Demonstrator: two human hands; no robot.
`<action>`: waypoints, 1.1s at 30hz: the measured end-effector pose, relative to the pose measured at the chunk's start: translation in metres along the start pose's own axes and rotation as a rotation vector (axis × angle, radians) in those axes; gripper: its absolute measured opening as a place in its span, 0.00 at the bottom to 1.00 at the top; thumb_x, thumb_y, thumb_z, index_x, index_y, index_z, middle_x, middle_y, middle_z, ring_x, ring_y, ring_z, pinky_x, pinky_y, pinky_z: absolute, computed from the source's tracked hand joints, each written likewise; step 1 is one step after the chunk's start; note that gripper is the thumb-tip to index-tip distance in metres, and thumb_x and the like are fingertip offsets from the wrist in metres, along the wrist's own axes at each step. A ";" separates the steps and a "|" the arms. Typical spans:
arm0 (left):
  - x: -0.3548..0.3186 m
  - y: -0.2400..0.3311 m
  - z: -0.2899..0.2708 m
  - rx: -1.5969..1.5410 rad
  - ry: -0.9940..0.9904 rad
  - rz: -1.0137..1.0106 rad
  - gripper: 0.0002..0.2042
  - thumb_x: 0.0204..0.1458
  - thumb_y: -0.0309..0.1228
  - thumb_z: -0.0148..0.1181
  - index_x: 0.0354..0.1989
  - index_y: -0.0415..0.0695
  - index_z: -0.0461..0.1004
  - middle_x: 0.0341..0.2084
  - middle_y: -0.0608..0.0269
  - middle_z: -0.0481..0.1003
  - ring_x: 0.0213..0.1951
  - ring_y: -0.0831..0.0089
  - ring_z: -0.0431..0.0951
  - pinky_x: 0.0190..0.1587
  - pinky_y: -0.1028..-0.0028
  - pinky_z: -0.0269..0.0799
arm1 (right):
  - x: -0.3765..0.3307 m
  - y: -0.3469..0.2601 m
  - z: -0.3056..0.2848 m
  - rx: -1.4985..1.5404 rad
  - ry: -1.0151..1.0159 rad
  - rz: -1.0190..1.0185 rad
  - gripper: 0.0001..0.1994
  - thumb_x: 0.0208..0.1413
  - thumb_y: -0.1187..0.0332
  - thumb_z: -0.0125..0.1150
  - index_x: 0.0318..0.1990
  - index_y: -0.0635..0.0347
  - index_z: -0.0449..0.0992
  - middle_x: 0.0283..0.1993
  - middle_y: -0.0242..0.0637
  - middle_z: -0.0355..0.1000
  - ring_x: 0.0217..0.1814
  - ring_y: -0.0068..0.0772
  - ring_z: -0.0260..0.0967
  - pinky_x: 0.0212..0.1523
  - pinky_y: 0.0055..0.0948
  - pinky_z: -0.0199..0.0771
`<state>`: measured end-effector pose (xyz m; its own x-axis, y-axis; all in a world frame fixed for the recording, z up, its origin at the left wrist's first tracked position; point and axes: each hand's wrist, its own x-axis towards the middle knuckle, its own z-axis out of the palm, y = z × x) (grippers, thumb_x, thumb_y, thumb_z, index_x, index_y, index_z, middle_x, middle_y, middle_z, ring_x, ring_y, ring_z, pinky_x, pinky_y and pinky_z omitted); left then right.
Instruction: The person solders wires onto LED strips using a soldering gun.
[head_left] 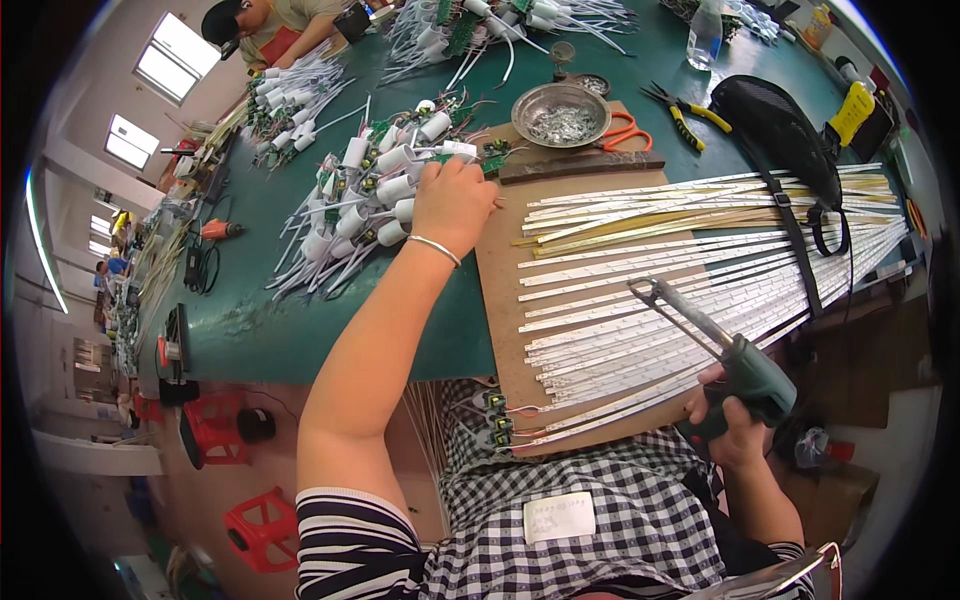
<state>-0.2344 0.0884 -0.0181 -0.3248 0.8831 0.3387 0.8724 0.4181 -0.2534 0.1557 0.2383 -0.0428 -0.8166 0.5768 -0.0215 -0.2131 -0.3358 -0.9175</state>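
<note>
My left hand [455,205], with a bracelet at its wrist, reaches to the right edge of a pile of white plastic caps [352,220] with green circuit boards and wires. Its fingers are bent and closed round a white cap [459,149], with a small circuit board [495,150] beside it; the fingertips are partly hidden. A dark green soldering gun [752,378] is gripped in my right hand [738,430], its forked metal tip pointing up-left over white LED strips [620,330]. Two small boards [497,420] are wired to the nearest strips at the brown board's [507,340] near-left edge.
Beyond the strips stand a metal bowl [560,118] of silvery bits, orange-handled scissors [628,133] and yellow-handled pliers [687,115]. A black bag [780,140] lies at right, its strap across the strips. A person [275,30] works at the far left; red stools [262,530] stand below.
</note>
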 end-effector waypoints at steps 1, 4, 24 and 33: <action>0.000 0.000 0.001 -0.002 -0.002 0.002 0.05 0.41 0.33 0.66 0.28 0.53 0.78 0.29 0.74 0.73 0.39 0.72 0.71 0.46 0.67 0.60 | 0.000 -0.001 0.000 -0.012 -0.019 0.005 0.25 0.53 0.56 0.62 0.50 0.69 0.68 0.37 0.39 0.72 0.29 0.28 0.70 0.40 0.33 0.72; -0.002 0.002 0.003 0.012 -0.030 0.017 0.05 0.42 0.35 0.65 0.28 0.54 0.77 0.29 0.73 0.73 0.38 0.72 0.72 0.47 0.68 0.60 | 0.001 -0.002 -0.003 -0.029 -0.052 0.015 0.25 0.53 0.56 0.62 0.49 0.69 0.68 0.37 0.40 0.72 0.29 0.28 0.70 0.40 0.33 0.72; -0.035 0.030 -0.043 -0.307 0.053 0.071 0.02 0.48 0.30 0.55 0.30 0.50 0.72 0.25 0.68 0.71 0.35 0.68 0.72 0.47 0.63 0.59 | 0.004 -0.002 -0.002 -0.080 -0.059 0.058 0.27 0.52 0.53 0.62 0.48 0.71 0.69 0.24 0.39 0.70 0.31 0.31 0.70 0.39 0.28 0.70; -0.095 0.088 -0.077 -0.738 -0.214 0.264 0.05 0.45 0.29 0.58 0.31 0.49 0.72 0.25 0.69 0.70 0.33 0.70 0.73 0.38 0.69 0.63 | 0.005 -0.001 -0.009 -0.091 -0.110 0.085 0.31 0.52 0.53 0.61 0.55 0.69 0.63 0.45 0.40 0.68 0.28 0.27 0.67 0.38 0.33 0.70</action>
<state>-0.0983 0.0246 -0.0031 -0.0727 0.9858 0.1514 0.9218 0.0085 0.3875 0.1566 0.2485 -0.0461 -0.8846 0.4623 -0.0613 -0.0953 -0.3078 -0.9467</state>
